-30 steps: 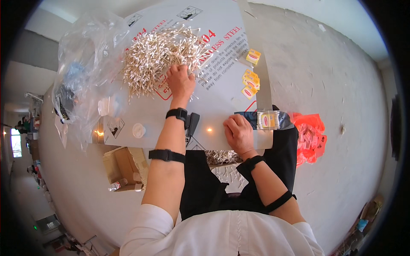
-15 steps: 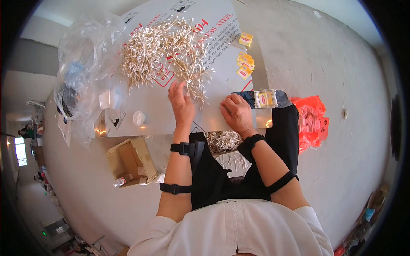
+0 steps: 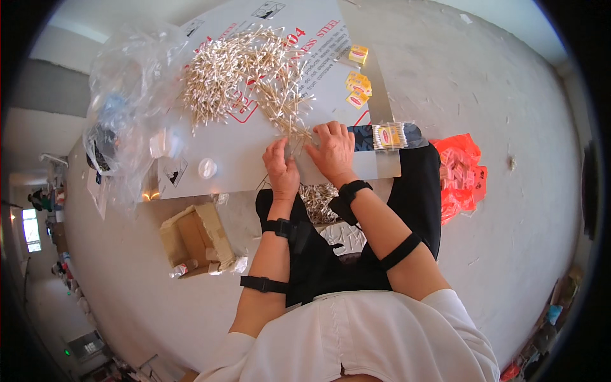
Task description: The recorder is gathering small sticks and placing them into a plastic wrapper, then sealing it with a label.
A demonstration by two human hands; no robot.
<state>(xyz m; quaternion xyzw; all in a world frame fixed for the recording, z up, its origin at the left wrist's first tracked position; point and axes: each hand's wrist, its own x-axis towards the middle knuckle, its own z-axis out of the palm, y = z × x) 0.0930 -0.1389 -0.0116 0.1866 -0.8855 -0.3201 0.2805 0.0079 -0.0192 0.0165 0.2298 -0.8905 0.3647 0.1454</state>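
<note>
A large loose pile of cotton swabs [image 3: 223, 76] lies on the film-covered steel sheet [image 3: 235, 172], trailing toward me. At the near end of the trail, my left hand [image 3: 281, 170] is closed, its bent fingers against a few swabs. Facing it from the right, my right hand [image 3: 332, 151] also has curled fingers at these swabs. Between the hands, thin sticks show; how many are gripped is hidden. Beside my right hand, a clear pack of swabs with a yellow label [image 3: 389, 135] rests on a dark strip.
Small yellow cards [image 3: 358, 88] lie along the sheet's right side. Crumpled clear plastic bags [image 3: 127, 108] and a white round lid [image 3: 207, 168] are at left. An open cardboard box [image 3: 197, 240] stands below, more swabs [image 3: 318, 202] between my legs, a red bag [image 3: 458, 172] at right.
My right hand has moved left and away from me, leaving the dark strip for the swabs. My left hand has drawn back toward me, so the two hands are now close together.
</note>
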